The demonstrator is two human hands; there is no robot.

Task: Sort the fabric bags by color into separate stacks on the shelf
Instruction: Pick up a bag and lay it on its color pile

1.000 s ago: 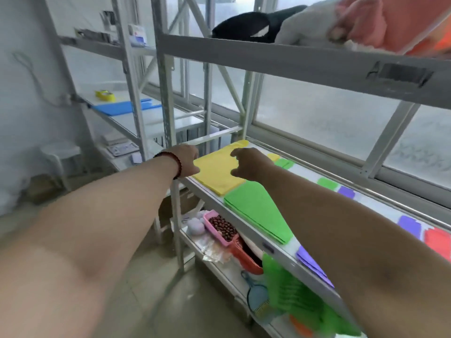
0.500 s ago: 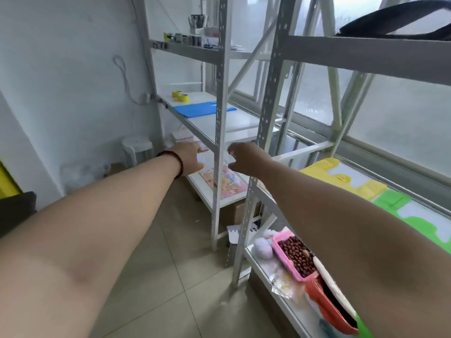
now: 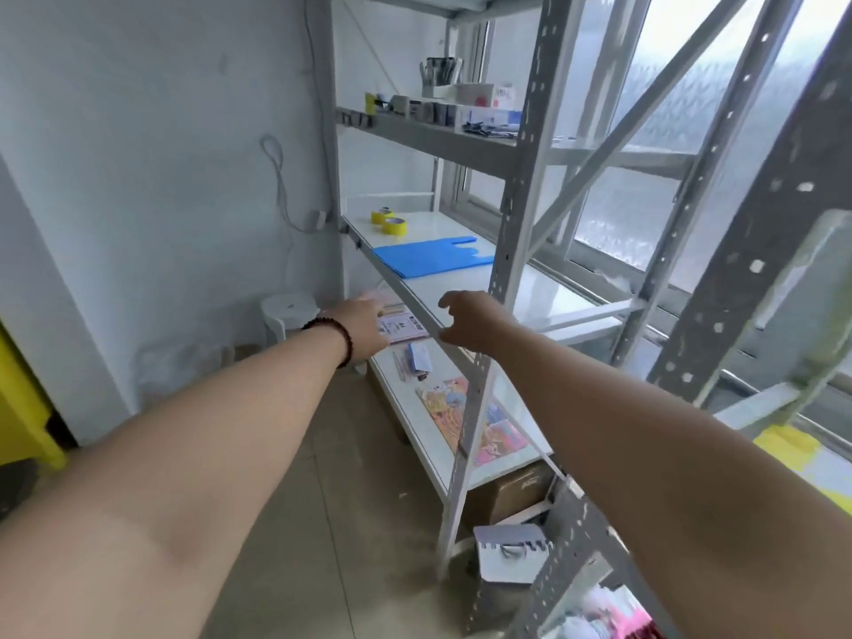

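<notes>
Blue fabric bag (image 3: 431, 256) lies flat on the far shelf (image 3: 544, 288), beside tape rolls (image 3: 388, 222). Left hand (image 3: 364, 327) and right hand (image 3: 470, 318) reach toward it, fingers loosely spread, holding nothing. Next likely needs gripping its near edge.

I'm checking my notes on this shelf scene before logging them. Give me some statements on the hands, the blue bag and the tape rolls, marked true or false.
1. The blue bag lies flat on the white shelf. True.
2. The left hand has a yellow bag in its grip. False: it holds nothing.
3. Two yellow tape rolls sit beyond the blue bag. True.
4. The right hand rests on the blue bag. False: it is well short of it, empty, fingers loosely curled.
</notes>
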